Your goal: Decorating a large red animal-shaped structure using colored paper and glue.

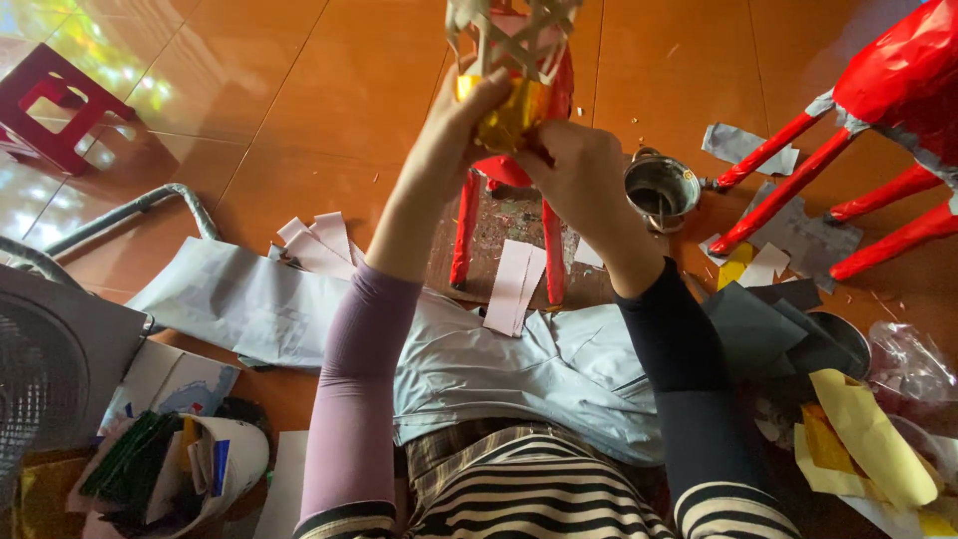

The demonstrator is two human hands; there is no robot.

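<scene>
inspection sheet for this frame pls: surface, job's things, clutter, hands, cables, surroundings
Surface: orange tiled floor, a grey sheet spread on it.
Job's things: woven bamboo frame held up, gold foil pressed at its base; red paper-covered legs below.
Clutter: pale paper strips, small metal pot, yellow paper, dark paper sheets, white tub of scraps.
Hands: left hand and right hand both grip the foil.
Cables: nothing seen.
Surroundings: red stool, fan grille, red paper-covered frame.
</scene>
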